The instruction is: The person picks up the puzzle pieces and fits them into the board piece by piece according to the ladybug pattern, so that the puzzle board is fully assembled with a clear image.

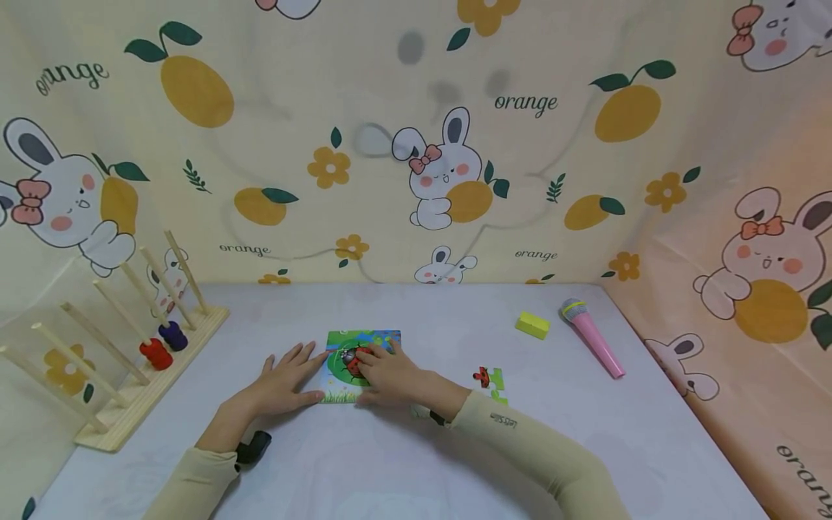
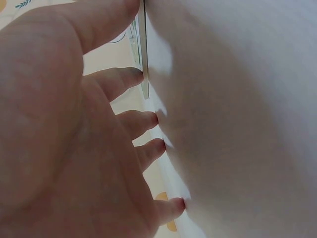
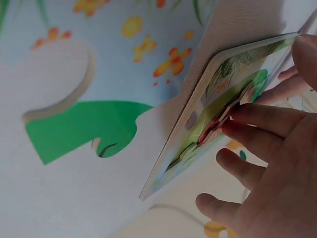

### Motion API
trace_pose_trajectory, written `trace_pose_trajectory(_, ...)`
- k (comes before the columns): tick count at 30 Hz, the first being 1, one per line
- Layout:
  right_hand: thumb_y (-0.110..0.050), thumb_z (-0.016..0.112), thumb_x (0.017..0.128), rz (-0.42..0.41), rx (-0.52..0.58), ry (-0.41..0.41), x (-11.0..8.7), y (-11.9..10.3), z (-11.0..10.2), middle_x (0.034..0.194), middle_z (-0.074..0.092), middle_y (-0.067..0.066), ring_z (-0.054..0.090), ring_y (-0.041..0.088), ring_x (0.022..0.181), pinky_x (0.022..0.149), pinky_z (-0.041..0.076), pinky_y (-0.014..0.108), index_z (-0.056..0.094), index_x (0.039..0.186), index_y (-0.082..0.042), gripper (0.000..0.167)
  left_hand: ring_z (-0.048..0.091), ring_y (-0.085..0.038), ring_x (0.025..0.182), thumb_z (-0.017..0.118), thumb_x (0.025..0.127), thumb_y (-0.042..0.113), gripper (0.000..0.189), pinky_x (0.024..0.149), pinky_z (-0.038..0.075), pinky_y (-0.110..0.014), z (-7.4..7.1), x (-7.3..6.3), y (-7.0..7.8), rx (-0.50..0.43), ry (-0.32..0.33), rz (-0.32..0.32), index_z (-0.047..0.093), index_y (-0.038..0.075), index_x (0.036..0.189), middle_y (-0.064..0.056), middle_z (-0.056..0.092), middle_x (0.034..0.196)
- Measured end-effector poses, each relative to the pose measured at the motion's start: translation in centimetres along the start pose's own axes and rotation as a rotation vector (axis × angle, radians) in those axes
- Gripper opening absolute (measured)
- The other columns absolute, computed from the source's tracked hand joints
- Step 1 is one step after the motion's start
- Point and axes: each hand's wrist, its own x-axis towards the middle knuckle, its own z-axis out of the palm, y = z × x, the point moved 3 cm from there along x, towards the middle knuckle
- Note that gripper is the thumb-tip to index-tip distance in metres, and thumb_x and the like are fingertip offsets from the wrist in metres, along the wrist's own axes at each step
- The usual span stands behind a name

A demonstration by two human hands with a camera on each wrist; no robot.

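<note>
A ladybug jigsaw puzzle (image 1: 344,390) lies flat on the table, with a red ladybug in a green oval. My left hand (image 1: 282,386) rests at its left side, thumb and forefinger touching the board's edge; the left wrist view has the other fingertips on the tabletop. My right hand (image 1: 394,375) reaches over the board's right half. In the right wrist view, the fingers of this hand (image 3: 267,144) are fairly straight, with two fingertips pressing the red ladybug part. The hand hides some of the picture. Loose puzzle pieces (image 1: 497,378) lie right of it, partly behind the right forearm.
A yellow block (image 1: 533,326) and a pink toy microphone (image 1: 596,339) lie at the back right. Along the left side stands a wooden peg rack (image 1: 130,412) with red beads (image 1: 156,354) and dark blue beads (image 1: 172,336). A patterned cloth rises behind the table.
</note>
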Motion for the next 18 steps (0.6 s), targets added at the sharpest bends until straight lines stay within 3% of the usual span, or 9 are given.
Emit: trace_pose_trajectory(18, -0.063, 0.049, 0.096, 0.02, 0.106, -0.024, -0.71, 0.44, 0.34, 0.165, 0.021, 0.005, 0.019, 0.028, 0.151, 0.115, 0.02, 0.062, 0.035, 0.156, -0.013, 0.079, 0.016, -0.051, 0.146, 0.064, 0.093, 0.049, 0.077, 0.104, 0.008, -0.08, 0.2, 0.11, -0.25, 0.007, -0.001, 0.002, 0.038, 0.01, 0.154, -0.025, 0.024, 0.16)
